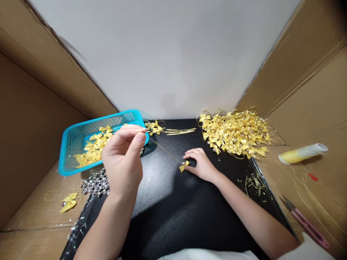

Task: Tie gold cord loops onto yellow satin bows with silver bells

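Yellow satin bow point(184, 166) is right at our right hand's point(202, 164) fingertips, gripped between thumb and fingers, just above the black mat point(168, 202). Our left hand point(123, 157) is up to the left, fingertips pinched on the thin gold cord point(166, 151) running down to the bow. Blue basket's point(63, 155) far left, big bow pile point(235, 133) far right, btw.

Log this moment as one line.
left hand: raised, pinching thin cord | right hand: thumb at yellow bow | blue basket: bows inside | bow pile: far right
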`<state>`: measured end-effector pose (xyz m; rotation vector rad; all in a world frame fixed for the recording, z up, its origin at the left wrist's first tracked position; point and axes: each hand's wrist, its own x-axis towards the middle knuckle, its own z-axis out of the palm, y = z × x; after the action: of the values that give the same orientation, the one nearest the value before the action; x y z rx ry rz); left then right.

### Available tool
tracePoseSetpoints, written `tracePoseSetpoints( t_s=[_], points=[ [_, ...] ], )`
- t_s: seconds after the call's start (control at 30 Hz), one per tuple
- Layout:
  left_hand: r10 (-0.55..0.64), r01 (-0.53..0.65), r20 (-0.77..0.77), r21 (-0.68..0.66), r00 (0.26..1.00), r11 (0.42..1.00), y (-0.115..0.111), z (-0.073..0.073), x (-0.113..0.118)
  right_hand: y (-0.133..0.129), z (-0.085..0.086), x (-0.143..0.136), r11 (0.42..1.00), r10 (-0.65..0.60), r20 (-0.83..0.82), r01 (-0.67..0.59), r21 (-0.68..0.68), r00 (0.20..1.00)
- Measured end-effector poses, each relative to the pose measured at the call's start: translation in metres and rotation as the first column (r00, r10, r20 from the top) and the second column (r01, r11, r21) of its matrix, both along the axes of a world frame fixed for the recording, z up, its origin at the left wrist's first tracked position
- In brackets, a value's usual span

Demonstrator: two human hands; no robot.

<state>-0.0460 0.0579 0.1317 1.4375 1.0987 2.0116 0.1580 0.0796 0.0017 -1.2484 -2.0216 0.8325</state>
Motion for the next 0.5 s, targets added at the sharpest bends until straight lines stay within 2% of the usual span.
tracePoseSetpoints(
  t_s=[0.1, 0.2, 0.27, 0.37, 0.5],
  points=[
    [-0.055, 0.055, -0.228, -0.006, 0.972, 0.998, -0.005, 0.0, 0.006, -0.006, 0.026, 0.003, 0.997, 0.05, -0.172, -0.038, 0.069, 0.984],
    [-0.226, 0.19, -0.457, -0.123, 0.86, 0.974, -0.016, 0.003, 0.021, -0.02, 0.059, 0.007, 0.991, 0.119, -0.429, -0.081, 0.106, 0.896],
    [-0.324, 0.275, -0.525, -0.171, 0.787, 0.946, -0.021, 0.004, 0.032, -0.03, 0.076, 0.011, 0.982, 0.158, -0.474, -0.089, 0.165, 0.866],
    [-0.403, 0.363, -0.553, -0.186, 0.729, 0.913, -0.023, 0.005, 0.04, -0.038, 0.088, 0.017, 0.977, 0.159, -0.467, -0.069, 0.204, 0.87],
    [-0.453, 0.369, -0.576, -0.265, 0.681, 0.891, -0.02, 0.003, 0.035, -0.044, 0.089, 0.019, 0.985, 0.148, -0.512, -0.08, 0.153, 0.846]
  ],
)
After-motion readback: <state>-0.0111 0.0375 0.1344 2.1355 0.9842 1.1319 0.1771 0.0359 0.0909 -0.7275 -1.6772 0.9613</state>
